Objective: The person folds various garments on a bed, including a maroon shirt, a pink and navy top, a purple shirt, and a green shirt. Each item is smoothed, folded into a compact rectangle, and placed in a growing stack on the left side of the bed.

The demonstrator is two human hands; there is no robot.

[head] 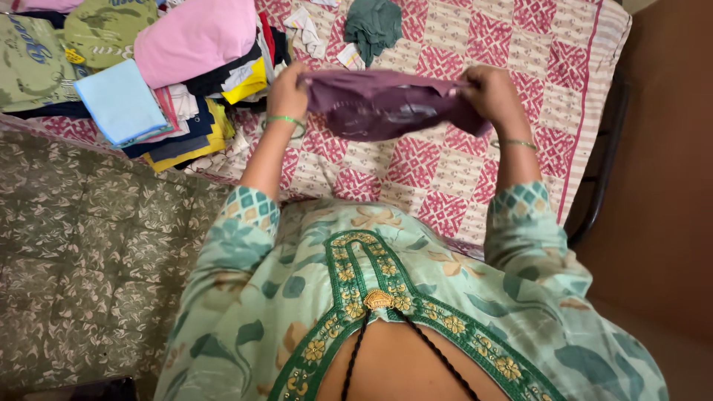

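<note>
Purple garment (386, 104) pinched at opposite edges by left hand (286, 90) and right hand (492, 93), held stretched above the bed (445, 178), not yet folded; folded stack (148, 111) at left, green cloth (373, 24) loose beyond.

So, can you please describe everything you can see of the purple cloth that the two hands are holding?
The purple garment is a soft, thin-looking dark plum fabric with a faint pale print on its front. It is crumpled and partly folded, stretched sideways in the air above the red and cream patterned bedsheet, not lying on it. The left hand grips its one end and the right hand grips the other. Its exact type of clothing cannot be told.
</note>
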